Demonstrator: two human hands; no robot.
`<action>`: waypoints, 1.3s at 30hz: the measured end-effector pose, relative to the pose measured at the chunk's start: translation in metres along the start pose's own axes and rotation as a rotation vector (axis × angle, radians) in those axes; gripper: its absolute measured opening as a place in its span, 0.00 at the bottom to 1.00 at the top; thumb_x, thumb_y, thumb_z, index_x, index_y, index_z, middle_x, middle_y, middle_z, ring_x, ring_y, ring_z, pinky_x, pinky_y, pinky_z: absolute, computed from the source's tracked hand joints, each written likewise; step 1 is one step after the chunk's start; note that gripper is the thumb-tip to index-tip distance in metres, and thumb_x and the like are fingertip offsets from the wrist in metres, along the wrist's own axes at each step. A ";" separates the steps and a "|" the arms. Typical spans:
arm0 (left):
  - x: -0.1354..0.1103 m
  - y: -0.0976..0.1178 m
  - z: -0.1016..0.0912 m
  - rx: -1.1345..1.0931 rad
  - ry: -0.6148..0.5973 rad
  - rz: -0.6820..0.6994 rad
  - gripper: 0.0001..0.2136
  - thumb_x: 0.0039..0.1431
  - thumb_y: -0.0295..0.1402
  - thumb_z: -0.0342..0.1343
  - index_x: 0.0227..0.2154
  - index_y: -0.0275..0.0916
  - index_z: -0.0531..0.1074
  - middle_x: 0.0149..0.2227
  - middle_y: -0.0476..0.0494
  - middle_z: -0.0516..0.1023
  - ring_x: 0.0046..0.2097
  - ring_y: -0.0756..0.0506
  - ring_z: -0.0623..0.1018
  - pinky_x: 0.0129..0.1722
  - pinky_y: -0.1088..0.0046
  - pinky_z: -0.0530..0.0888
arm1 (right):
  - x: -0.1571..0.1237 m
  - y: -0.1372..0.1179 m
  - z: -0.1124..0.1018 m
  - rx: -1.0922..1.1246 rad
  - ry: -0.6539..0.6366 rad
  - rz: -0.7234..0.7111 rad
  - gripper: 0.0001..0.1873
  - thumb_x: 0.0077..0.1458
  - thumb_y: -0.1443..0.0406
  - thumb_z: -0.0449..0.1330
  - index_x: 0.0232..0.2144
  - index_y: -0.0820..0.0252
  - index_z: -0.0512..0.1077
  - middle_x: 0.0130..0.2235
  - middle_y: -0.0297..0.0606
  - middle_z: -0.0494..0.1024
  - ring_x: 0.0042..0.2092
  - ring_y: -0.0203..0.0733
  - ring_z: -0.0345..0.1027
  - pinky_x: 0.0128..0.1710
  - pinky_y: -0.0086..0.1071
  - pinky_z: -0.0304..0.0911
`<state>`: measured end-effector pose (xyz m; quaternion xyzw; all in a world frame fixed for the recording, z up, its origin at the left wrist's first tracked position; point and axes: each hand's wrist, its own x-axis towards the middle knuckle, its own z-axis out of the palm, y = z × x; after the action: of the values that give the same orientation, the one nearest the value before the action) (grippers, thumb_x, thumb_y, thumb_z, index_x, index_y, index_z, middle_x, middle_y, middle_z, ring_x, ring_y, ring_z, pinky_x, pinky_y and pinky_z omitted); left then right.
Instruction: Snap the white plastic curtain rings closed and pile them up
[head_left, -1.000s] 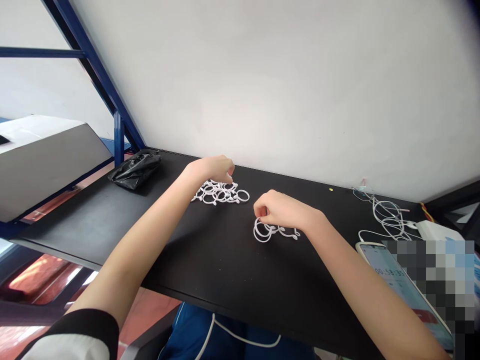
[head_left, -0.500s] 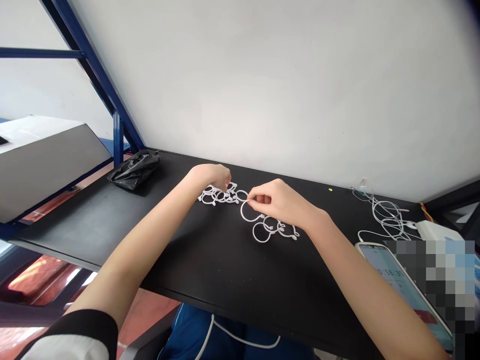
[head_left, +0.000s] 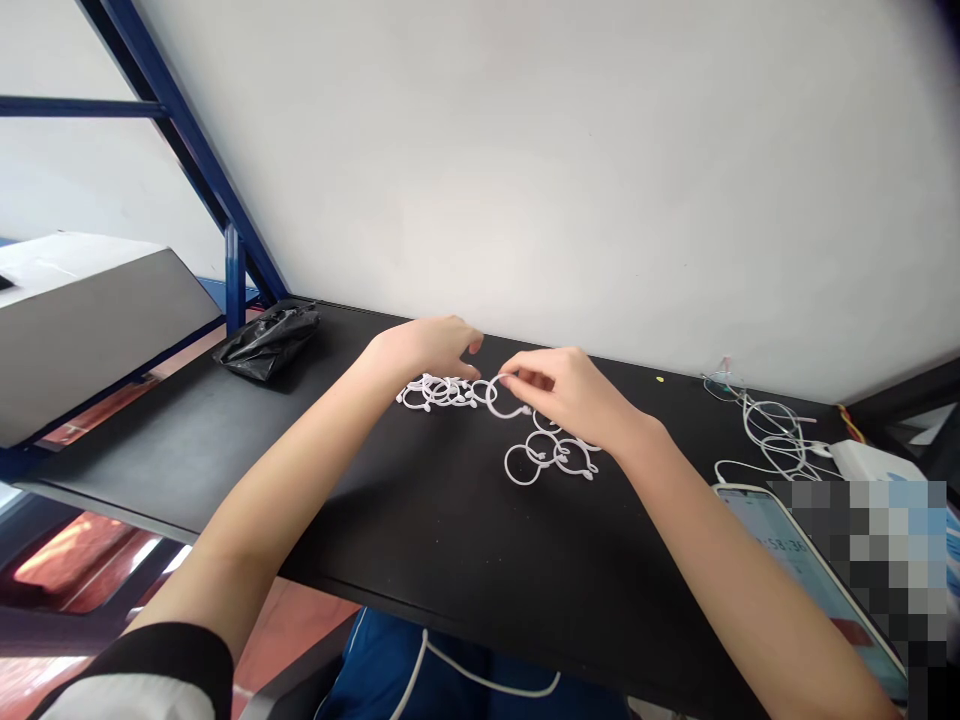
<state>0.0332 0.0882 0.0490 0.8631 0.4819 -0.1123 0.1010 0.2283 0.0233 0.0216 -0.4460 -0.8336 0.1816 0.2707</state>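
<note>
My right hand (head_left: pixel 566 393) pinches a white plastic ring (head_left: pixel 501 398) and holds it just above the black table (head_left: pixel 420 520). A small group of white rings (head_left: pixel 551 455) lies under and in front of that hand. My left hand (head_left: pixel 427 348) hovers over a bigger pile of white rings (head_left: pixel 442 391) further left, fingers curled and partly apart, close to the held ring. What the left fingertips touch is hard to make out.
A crumpled black plastic bag (head_left: pixel 271 339) lies at the table's far left corner. White cables (head_left: pixel 772 432) and a phone (head_left: pixel 802 570) showing a timer lie on the right. A blue metal frame (head_left: pixel 225 220) rises at the left, against a white wall.
My right hand lifted one ring from the small group and carried it left and up toward the bigger pile. My left hand rose slightly above the pile and loosened its fingers.
</note>
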 end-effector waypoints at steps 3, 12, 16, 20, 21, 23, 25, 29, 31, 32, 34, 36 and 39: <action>-0.010 0.013 -0.002 -0.003 0.365 0.232 0.18 0.68 0.40 0.45 0.53 0.38 0.69 0.53 0.36 0.71 0.40 0.44 0.76 0.40 0.68 0.71 | 0.002 0.003 0.001 0.073 0.339 -0.053 0.07 0.60 0.64 0.60 0.33 0.58 0.77 0.29 0.34 0.77 0.27 0.34 0.67 0.27 0.30 0.63; -0.037 0.040 -0.003 0.055 0.740 0.534 0.28 0.57 0.29 0.61 0.58 0.33 0.58 0.50 0.36 0.71 0.37 0.47 0.74 0.31 0.73 0.69 | 0.000 -0.009 -0.004 0.188 0.730 -0.088 0.05 0.60 0.63 0.62 0.33 0.58 0.75 0.21 0.28 0.72 0.21 0.31 0.65 0.23 0.28 0.62; -0.039 0.041 -0.003 0.031 0.782 0.552 0.29 0.60 0.38 0.62 0.59 0.32 0.57 0.50 0.36 0.72 0.36 0.47 0.75 0.32 0.73 0.69 | 0.001 -0.009 -0.004 0.156 0.780 -0.115 0.05 0.60 0.64 0.62 0.32 0.58 0.75 0.21 0.28 0.72 0.22 0.31 0.66 0.23 0.28 0.63; -0.035 0.041 -0.004 0.030 0.779 0.541 0.21 0.66 0.40 0.55 0.55 0.32 0.62 0.46 0.38 0.74 0.33 0.49 0.73 0.31 0.73 0.68 | 0.001 -0.008 -0.002 0.162 0.759 -0.129 0.05 0.59 0.64 0.63 0.31 0.58 0.75 0.21 0.28 0.71 0.22 0.33 0.67 0.22 0.29 0.64; -0.034 0.042 -0.003 0.032 0.775 0.535 0.20 0.66 0.40 0.55 0.54 0.32 0.63 0.45 0.39 0.75 0.32 0.49 0.73 0.30 0.72 0.68 | 0.000 -0.008 -0.001 0.158 0.752 -0.130 0.05 0.59 0.64 0.63 0.31 0.58 0.75 0.21 0.28 0.71 0.22 0.33 0.67 0.22 0.29 0.64; -0.032 0.041 -0.003 0.021 0.776 0.534 0.19 0.67 0.41 0.53 0.52 0.32 0.64 0.43 0.40 0.75 0.33 0.48 0.74 0.29 0.73 0.67 | 0.000 -0.007 -0.001 0.143 0.750 -0.136 0.04 0.59 0.65 0.63 0.31 0.58 0.75 0.21 0.28 0.72 0.22 0.33 0.68 0.22 0.29 0.65; -0.031 0.041 -0.002 -0.012 0.783 0.552 0.17 0.68 0.41 0.52 0.51 0.33 0.64 0.42 0.40 0.76 0.34 0.48 0.75 0.29 0.73 0.67 | 0.000 -0.007 0.001 0.138 0.751 -0.149 0.03 0.58 0.65 0.64 0.32 0.58 0.76 0.23 0.28 0.73 0.23 0.33 0.69 0.23 0.29 0.67; -0.032 0.040 -0.003 -0.052 0.810 0.574 0.16 0.69 0.41 0.49 0.50 0.33 0.63 0.38 0.41 0.77 0.33 0.48 0.75 0.29 0.74 0.67 | 0.000 -0.009 0.003 0.182 0.754 -0.192 0.05 0.58 0.65 0.63 0.38 0.59 0.77 0.25 0.29 0.74 0.25 0.34 0.72 0.24 0.30 0.70; -0.033 0.038 -0.004 -0.055 0.846 0.564 0.16 0.70 0.42 0.48 0.50 0.34 0.63 0.37 0.42 0.77 0.32 0.49 0.74 0.28 0.75 0.66 | -0.001 -0.011 0.004 0.193 0.783 -0.225 0.07 0.58 0.66 0.63 0.40 0.59 0.77 0.28 0.32 0.77 0.28 0.36 0.74 0.25 0.30 0.71; -0.034 0.037 -0.005 -0.062 0.866 0.553 0.16 0.70 0.43 0.47 0.50 0.34 0.63 0.36 0.43 0.77 0.30 0.50 0.74 0.27 0.75 0.66 | -0.001 -0.012 0.004 0.194 0.803 -0.240 0.07 0.59 0.66 0.63 0.41 0.58 0.77 0.29 0.32 0.78 0.29 0.37 0.75 0.25 0.30 0.72; -0.036 0.035 -0.007 -0.085 0.904 0.522 0.17 0.69 0.45 0.47 0.48 0.35 0.64 0.34 0.45 0.76 0.27 0.51 0.71 0.26 0.76 0.64 | -0.002 -0.012 0.003 0.186 0.834 -0.264 0.08 0.59 0.67 0.62 0.42 0.57 0.77 0.31 0.33 0.80 0.30 0.37 0.76 0.24 0.30 0.72; -0.037 0.032 -0.008 -0.100 0.936 0.494 0.18 0.68 0.47 0.49 0.46 0.35 0.64 0.33 0.46 0.75 0.25 0.53 0.68 0.24 0.77 0.62 | -0.003 -0.012 0.001 0.169 0.841 -0.290 0.07 0.60 0.68 0.61 0.40 0.56 0.78 0.32 0.33 0.81 0.30 0.37 0.76 0.25 0.30 0.72; -0.038 0.030 -0.009 -0.092 0.967 0.478 0.18 0.66 0.48 0.50 0.43 0.36 0.65 0.32 0.48 0.74 0.22 0.54 0.63 0.23 0.76 0.60 | -0.004 -0.011 -0.003 0.151 0.798 -0.336 0.07 0.60 0.70 0.60 0.37 0.56 0.78 0.33 0.33 0.81 0.30 0.36 0.75 0.26 0.30 0.72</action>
<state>0.0408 0.0448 0.0711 0.8966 0.2679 0.3452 -0.0718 0.2252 0.0143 0.0290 -0.3185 -0.7089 0.0091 0.6292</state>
